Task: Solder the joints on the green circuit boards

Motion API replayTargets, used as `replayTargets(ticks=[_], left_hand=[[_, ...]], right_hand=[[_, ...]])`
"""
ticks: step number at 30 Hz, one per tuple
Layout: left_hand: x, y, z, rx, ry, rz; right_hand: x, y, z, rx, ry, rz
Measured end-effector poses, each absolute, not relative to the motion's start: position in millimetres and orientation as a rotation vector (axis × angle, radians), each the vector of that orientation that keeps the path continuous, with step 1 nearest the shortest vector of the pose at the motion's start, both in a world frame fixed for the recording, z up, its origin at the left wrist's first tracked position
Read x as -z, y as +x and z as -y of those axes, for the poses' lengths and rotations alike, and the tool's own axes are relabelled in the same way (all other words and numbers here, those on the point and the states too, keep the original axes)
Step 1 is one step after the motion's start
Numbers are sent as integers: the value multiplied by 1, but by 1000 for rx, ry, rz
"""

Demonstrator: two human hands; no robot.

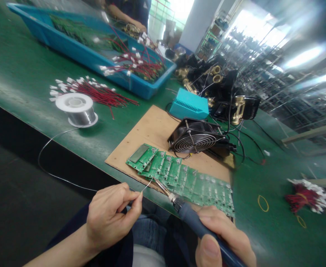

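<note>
Head view: you sit at the near edge of the worktop [18, 74], soldering.
Left hand [110, 215]: your fingers pinch the solder wire [147, 185], feeding its end toward the iron's tip.
Right hand [224, 239]: your fingers wrap tight round the soldering iron [189, 217] handle; the tip touches the circuit boards [179, 178].
Boards: a row overlapping on the cardboard sheet [152, 128], at the near edge.
Slip risk: the boards look unclamped, so a push could shift them and bridge joints.
Burn risk: your pinch sits near the hot tip.
Snag risk: the wire loops off the edge from the spool [76, 109] and could tug your feed.
</note>
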State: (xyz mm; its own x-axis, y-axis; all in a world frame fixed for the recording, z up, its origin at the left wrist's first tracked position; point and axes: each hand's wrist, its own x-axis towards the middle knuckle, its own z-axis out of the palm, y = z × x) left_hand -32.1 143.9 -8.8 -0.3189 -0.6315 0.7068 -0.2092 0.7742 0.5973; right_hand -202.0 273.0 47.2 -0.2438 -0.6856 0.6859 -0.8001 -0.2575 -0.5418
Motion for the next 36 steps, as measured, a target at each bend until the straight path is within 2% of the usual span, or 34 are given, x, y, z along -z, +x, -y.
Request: replayTargets(ticks=[4, 9, 14, 36], left_hand=[[9, -32, -145, 484, 652, 1879], [9, -32, -146, 468, 644, 1862], [8, -36, -145, 463, 649, 1877], [-1, -40, -146, 409, 650, 1879]], right_hand=[[-43, -201, -264, -1595, 1714, 1744], [-36, -208, -265, -1602, 1841, 1675], [-33, -203, -265, -1606, 1678, 1694], [-27, -206, -267, -1736, 1664, 1637]])
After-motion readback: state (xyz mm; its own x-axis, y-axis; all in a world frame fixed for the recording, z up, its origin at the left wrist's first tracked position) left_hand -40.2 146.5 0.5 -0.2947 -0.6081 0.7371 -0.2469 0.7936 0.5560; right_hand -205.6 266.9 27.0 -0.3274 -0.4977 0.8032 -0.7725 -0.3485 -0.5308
